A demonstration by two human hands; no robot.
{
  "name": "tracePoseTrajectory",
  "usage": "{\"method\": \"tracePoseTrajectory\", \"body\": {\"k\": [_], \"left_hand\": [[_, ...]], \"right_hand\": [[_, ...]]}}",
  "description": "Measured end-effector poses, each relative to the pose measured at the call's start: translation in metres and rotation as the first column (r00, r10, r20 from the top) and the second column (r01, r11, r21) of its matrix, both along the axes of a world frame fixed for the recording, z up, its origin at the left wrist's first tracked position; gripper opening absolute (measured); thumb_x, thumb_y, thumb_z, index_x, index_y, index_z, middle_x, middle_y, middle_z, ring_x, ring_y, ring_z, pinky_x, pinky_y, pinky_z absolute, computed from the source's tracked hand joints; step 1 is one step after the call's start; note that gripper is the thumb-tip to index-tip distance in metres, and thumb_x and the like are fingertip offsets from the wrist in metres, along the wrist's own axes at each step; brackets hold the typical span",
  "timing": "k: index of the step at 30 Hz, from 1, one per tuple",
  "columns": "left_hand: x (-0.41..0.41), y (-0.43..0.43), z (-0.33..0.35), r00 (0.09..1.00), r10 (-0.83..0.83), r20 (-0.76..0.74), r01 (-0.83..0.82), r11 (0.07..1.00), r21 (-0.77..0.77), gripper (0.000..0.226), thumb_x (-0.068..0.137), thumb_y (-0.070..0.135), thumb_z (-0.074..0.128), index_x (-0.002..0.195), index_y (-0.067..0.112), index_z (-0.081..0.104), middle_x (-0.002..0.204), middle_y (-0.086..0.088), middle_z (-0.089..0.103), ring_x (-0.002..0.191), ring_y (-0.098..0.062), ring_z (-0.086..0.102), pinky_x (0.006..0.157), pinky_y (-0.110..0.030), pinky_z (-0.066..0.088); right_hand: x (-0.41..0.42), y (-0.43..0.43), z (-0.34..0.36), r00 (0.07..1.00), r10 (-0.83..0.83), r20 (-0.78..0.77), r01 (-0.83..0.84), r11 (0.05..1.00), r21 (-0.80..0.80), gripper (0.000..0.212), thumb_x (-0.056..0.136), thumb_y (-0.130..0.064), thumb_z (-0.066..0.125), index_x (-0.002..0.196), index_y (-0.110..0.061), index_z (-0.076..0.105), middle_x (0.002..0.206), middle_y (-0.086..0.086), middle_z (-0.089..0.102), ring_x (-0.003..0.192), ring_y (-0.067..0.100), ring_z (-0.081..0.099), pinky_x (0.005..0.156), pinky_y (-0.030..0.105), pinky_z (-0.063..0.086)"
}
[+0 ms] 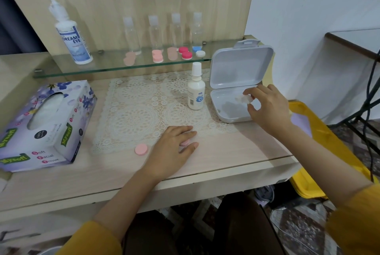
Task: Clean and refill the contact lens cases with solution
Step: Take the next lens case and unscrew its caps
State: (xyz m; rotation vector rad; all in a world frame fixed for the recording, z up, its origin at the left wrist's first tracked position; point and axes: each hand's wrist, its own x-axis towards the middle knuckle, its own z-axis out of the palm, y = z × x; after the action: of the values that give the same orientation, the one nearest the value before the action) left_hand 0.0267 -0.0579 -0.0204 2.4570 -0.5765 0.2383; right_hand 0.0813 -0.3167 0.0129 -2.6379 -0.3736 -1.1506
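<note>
My right hand (265, 106) pinches a small pale, translucent lens case (243, 98) over the bottom half of an open grey hinged box (228, 114). My left hand (174, 148) rests on the tabletop near the front edge of a lace mat (144, 106), its fingers over a pink cap (185, 142) that is partly hidden. A second pink cap (141, 149) lies loose to the left of that hand. A small white solution bottle (196, 88) stands upright on the mat, just left of the grey box.
A glass shelf (102, 68) at the back carries a large white solution bottle (71, 33), several clear empty bottles (155, 32) and pink, red, blue and white lens cases (186, 53). A tissue box (44, 125) sits at the left. A yellow bin (320, 143) stands beside the table's right edge.
</note>
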Motion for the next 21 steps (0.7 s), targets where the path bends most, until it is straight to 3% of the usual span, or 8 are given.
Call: {"method": "tracePoseTrajectory", "body": {"k": [7, 11, 14, 16, 21], "left_hand": [[0.0, -0.002, 0.002, 1.0, 0.006, -0.015, -0.006, 1.0, -0.007, 0.036, 0.09, 0.033, 0.054, 0.124, 0.022, 0.058, 0.133, 0.013, 0.049, 0.116, 0.005, 0.029, 0.092, 0.005, 0.008], [-0.003, 0.001, 0.008, 0.998, 0.019, -0.057, -0.023, 0.998, -0.064, 0.034, 0.09, 0.031, 0.055, 0.121, 0.019, 0.06, 0.13, 0.011, 0.052, 0.116, 0.003, 0.034, 0.091, 0.006, 0.011], [-0.006, 0.011, 0.021, 0.996, 0.058, -0.07, -0.065, 0.991, -0.115, 0.032, 0.09, 0.028, 0.055, 0.119, 0.017, 0.061, 0.127, 0.007, 0.055, 0.12, -0.007, 0.043, 0.104, -0.013, 0.023], [-0.007, 0.024, 0.031, 0.992, 0.113, -0.047, -0.119, 0.983, -0.141, 0.029, 0.091, 0.025, 0.055, 0.118, 0.016, 0.062, 0.125, 0.006, 0.056, 0.12, -0.01, 0.045, 0.106, -0.02, 0.026], [-0.007, 0.072, 0.038, 0.96, 0.278, 0.016, -0.274, 0.955, -0.113, 0.026, 0.095, 0.015, 0.047, 0.115, 0.012, 0.064, 0.124, 0.0, 0.059, 0.12, -0.015, 0.048, 0.101, -0.015, 0.024]], "right_hand": [[0.0, 0.002, -0.003, 1.0, 0.017, -0.017, -0.015, 0.996, 0.082, 0.024, 0.065, -0.001, 0.069, 0.087, -0.006, 0.065, 0.073, 0.006, 0.063, 0.065, 0.031, 0.054, 0.055, 0.024, 0.031], [-0.006, 0.015, 0.0, 0.997, 0.07, -0.036, -0.061, 0.977, 0.205, 0.016, 0.07, -0.014, 0.07, 0.085, -0.007, 0.067, 0.074, 0.004, 0.064, 0.064, 0.018, 0.047, 0.056, 0.025, 0.032], [-0.016, 0.034, 0.009, 0.982, 0.156, -0.108, -0.114, 0.939, 0.325, 0.015, 0.072, -0.017, 0.075, 0.083, -0.008, 0.069, 0.074, 0.003, 0.063, 0.06, 0.011, 0.042, 0.055, 0.02, 0.03], [-0.024, 0.053, 0.012, 0.955, 0.219, -0.198, -0.123, 0.906, 0.406, 0.016, 0.073, -0.021, 0.076, 0.084, -0.012, 0.07, 0.074, -0.002, 0.062, 0.054, 0.008, 0.041, 0.056, 0.016, 0.031], [-0.041, 0.107, 0.008, 0.797, 0.451, -0.402, -0.101, 0.755, 0.648, 0.014, 0.073, -0.023, 0.076, 0.086, -0.02, 0.073, 0.073, -0.018, 0.062, 0.065, 0.007, 0.055, 0.068, 0.019, 0.043]]}}
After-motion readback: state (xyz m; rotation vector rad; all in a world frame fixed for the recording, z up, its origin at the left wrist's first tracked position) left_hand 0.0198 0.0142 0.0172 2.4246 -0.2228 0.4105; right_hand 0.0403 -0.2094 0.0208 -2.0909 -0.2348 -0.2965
